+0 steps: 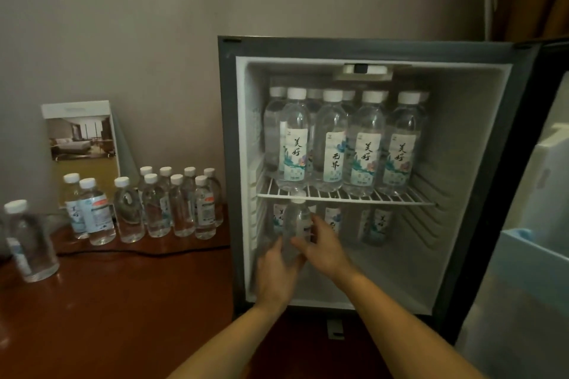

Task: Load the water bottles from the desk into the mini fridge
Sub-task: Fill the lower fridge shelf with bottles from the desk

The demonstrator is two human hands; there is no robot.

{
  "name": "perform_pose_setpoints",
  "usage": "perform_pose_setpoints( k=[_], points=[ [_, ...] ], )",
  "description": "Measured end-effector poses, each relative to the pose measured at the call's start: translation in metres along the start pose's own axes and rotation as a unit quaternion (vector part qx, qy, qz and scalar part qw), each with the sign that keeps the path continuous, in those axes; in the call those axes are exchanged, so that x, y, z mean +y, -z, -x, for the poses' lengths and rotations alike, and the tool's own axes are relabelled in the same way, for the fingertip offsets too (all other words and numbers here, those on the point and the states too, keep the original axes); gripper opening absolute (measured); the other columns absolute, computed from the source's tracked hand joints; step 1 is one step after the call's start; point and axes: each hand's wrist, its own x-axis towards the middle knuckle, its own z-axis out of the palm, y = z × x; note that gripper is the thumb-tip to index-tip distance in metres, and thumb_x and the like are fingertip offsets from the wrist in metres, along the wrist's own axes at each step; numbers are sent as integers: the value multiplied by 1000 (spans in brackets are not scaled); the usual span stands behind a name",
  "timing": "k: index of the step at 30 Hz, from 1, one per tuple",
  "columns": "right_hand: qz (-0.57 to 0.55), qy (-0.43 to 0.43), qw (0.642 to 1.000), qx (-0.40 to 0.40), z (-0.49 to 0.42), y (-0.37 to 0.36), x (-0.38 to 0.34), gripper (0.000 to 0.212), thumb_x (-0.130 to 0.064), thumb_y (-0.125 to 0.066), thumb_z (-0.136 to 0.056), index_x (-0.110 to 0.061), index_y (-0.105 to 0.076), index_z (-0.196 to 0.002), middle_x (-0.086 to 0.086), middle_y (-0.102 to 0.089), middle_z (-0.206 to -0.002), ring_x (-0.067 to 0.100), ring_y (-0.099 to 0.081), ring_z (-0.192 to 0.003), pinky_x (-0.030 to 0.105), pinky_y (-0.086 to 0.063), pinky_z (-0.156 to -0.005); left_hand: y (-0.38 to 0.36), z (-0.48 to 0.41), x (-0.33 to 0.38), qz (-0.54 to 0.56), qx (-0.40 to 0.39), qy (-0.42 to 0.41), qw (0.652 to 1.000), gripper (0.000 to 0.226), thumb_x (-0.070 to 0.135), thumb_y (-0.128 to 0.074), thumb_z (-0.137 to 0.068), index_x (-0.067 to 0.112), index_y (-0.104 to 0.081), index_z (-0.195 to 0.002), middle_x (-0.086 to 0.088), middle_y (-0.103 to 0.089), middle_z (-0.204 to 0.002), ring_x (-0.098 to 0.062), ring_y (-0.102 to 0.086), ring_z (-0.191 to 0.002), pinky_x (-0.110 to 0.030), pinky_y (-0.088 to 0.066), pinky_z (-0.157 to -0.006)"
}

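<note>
The mini fridge point(229, 163) stands open on the desk point(123, 301), its door point(538, 224) swung out toward 3 o'clock. In the lower compartment, left of centre, both hands hold 1 water bottle point(296, 221). It stands close to upright, its long axis running 6 to 12 o'clock. Its white cap points to 12 o'clock and sits just under the front edge of the wire shelf point(338, 195).

The left hand point(277, 271) grips the bottle's lower body from its 7 o'clock side, fingers curled round it. The right hand point(328, 251) closes on the bottle from 4 o'clock, thumb across the front and fingers at its right flank. Whether the bottle's base touches the fridge floor cannot be told, because the hands cover it.

On the wire shelf stand the upper bottles point(366, 144), all upright with caps up. The front row is 4 with labels facing out, and more stand behind. At the back of the lower compartment, at 3 o'clock from the held one, stand the rear bottles point(378, 224), upright and partly hidden by the shelf.

At 9 o'clock from the fridge, the desk bottles point(181, 206) stand in a cluster against the wall, with 10 caps visible. A lone bottle point(29, 243) stands apart at the far left. A printed card point(81, 138) leans on the wall behind the cluster.
</note>
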Motion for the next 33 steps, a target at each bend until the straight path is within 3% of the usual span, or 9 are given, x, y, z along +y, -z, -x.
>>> perform_pose_setpoints(
  k=[2,6,9,13,21,26,28,31,33],
  points=[
    [57,22,998,27,-10,-6,7,45,-20,-76,-92,-25,-58,-132,-4,-73,-120,16,-69,-113,44,-56,-101,-3,-11,-3,-33,27,7,999,48,34,-73,-93,23,-60,-138,4,-64,-131,-15,-62,-122,-36,-54,-101],
    [262,36,960,95,-25,-10,12,50,-47,-70,-94,-19,-56,-133,5,-75,-109,25,-73,-99,40,-60,-80,-9,-27,-1,-21,46,32,998,37,35,-69,-95,23,-63,-129,2,-66,-123,-16,-63,-113,-32,-54,-93],
    [318,35,943,96,-32,-12,13,46,-53,-65,-95,-16,-55,-121,7,-73,-101,28,-73,-93,37,-56,-71,-15,-36,-6,-37,75,41,996,36,37,-70,-94,19,-62,-123,-2,-66,-119,-21,-64,-110,-36,-54,-89],
    [356,32,929,93,-40,-10,16,47,-56,-62,-96,-16,-53,-117,10,-73,-99,32,-72,-93,41,-58,-71,-20,-43,-9,-51,86,39,994,37,33,-73,-92,15,-61,-123,-6,-64,-120,-24,-62,-110,-33,-50,-86],
    [340,2,936,91,-32,-11,10,48,-56,-64,-95,-18,-59,-125,7,-74,-106,30,-71,-101,37,-55,-77,-11,-36,-3,-37,66,20,997,47,31,-73,-93,17,-59,-135,-6,-66,-129,-23,-63,-119,-30,-49,-92],
    [180,-22,980,83,-28,-18,3,38,-38,-75,-92,-16,-68,-123,5,-76,-111,24,-71,-105,36,-57,-89,-4,-26,7,-9,61,32,998,39,31,-65,-99,19,-59,-135,-6,-67,-131,-21,-65,-119,-32,-53,-98],
    [160,-15,984,83,-27,-22,0,41,-34,-77,-92,-9,-69,-123,7,-75,-114,25,-71,-109,32,-54,-90,-2,-21,6,-7,69,40,997,41,31,-60,-100,19,-55,-140,-7,-67,-132,-21,-65,-119,-38,-55,-100],
    [155,-25,985,70,-28,-29,-4,43,-31,-76,-92,-4,-67,-124,11,-73,-118,27,-69,-112,32,-51,-90,3,-13,9,-2,76,39,996,53,23,-55,-104,22,-40,-154,-6,-67,-132,-21,-66,-117,-23,-48,-91],
    [139,-32,987,68,-30,-34,-4,42,-32,-77,-92,-4,-68,-122,12,-74,-116,27,-69,-111,31,-52,-88,7,-10,12,-22,81,34,996,63,18,-53,-104,19,-28,-162,-8,-65,-137,-24,-64,-121,-20,-43,-89]
  ],
)
